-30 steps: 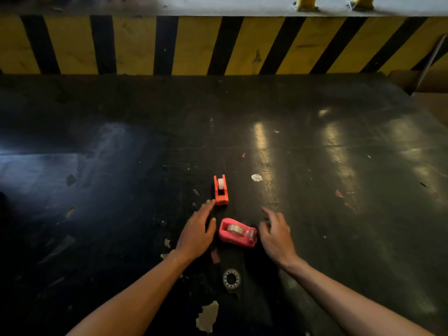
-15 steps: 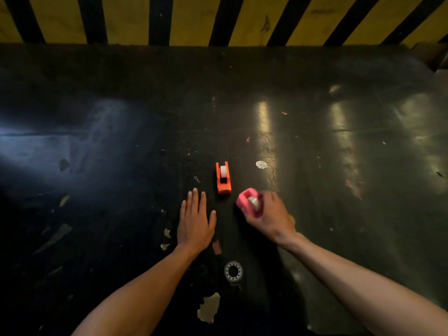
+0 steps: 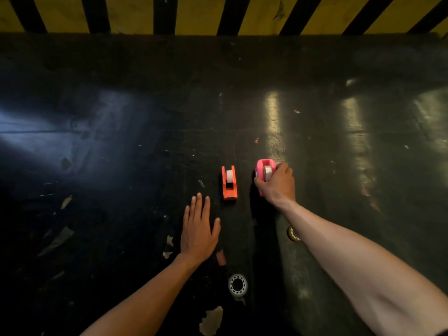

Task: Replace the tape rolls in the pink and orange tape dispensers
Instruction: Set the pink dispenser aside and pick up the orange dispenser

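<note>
The orange tape dispenser (image 3: 228, 182) stands on the dark tabletop with a white roll in it. Just right of it, my right hand (image 3: 276, 184) grips the pink tape dispenser (image 3: 264, 171), which holds a greyish roll and stands parallel to the orange one. My left hand (image 3: 199, 230) lies flat on the table, fingers spread, below and left of the orange dispenser, touching neither. A white tape roll (image 3: 237, 284) lies flat near the front. Another roll (image 3: 293, 234) peeks out from behind my right forearm.
The black tabletop (image 3: 121, 154) is scuffed, with paper scraps and tape bits scattered on it. A yellow-and-black striped barrier (image 3: 194, 13) runs along the far edge.
My right hand picked up the pink dispenser, carried it up and right, and now holds it beside the orange one. My left hand flattened on the table.
</note>
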Tool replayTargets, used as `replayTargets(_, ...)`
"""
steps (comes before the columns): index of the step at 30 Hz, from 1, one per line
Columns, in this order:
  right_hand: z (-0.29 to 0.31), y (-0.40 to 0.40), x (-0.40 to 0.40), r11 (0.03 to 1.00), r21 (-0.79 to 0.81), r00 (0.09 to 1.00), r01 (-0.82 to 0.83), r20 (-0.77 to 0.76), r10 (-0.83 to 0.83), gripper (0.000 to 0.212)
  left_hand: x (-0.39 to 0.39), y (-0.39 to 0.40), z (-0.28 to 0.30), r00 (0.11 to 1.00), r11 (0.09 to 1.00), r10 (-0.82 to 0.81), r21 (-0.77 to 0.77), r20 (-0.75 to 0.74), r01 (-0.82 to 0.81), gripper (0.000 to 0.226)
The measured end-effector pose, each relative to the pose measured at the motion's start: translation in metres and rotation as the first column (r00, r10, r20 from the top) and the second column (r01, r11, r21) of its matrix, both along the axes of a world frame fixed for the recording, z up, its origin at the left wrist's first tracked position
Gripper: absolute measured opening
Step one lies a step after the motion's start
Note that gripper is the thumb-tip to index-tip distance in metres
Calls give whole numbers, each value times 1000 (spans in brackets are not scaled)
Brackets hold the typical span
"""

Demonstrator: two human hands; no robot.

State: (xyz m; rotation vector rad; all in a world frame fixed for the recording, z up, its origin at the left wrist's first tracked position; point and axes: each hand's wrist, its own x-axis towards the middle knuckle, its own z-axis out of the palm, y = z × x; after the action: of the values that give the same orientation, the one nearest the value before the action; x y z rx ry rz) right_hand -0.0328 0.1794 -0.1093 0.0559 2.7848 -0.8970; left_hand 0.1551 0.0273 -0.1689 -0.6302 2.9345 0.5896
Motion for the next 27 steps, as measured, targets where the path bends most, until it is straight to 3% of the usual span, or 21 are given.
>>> replayTargets(3,4,-2,5,995,95,999,22,-47,-18,76,-7,-1,4,996,986,53,159,-70,-41,68)
replayTargets(5,8,-3,12,988,156,962,9,-272,34,69,-20,-3,12,980,953,136,289,-145,-90,66)
replayTargets(7,10,-8,20,986,76,878,-148,-449,167,57,-39,-3,21,958,901,228,410,-173,-140,64)
replayTargets(8,9,-12,25,963,-11,864,-270,-444,238,54,-50,-3,25,952,870,261,467,-162,-159,63)
replayTargets(11,3,-30,44,854,-311,909,-417,-119,400,51,-79,2,39,930,736,361,635,-76,-234,56)
replayTargets(14,-3,-38,55,836,-486,929,-253,118,350,42,-89,7,49,912,634,410,724,-17,-272,38)
replayTargets(20,-2,-12,72,759,-650,945,35,269,187,10,-66,7,49,879,368,466,881,103,-299,12)
replayTargets(25,3,16,93,620,-769,884,153,387,262,20,-43,12,53,871,127,430,940,237,-318,17)
replayTargets(27,3,23,99,578,-791,856,201,429,289,27,-35,15,57,864,77,432,944,259,-322,19)
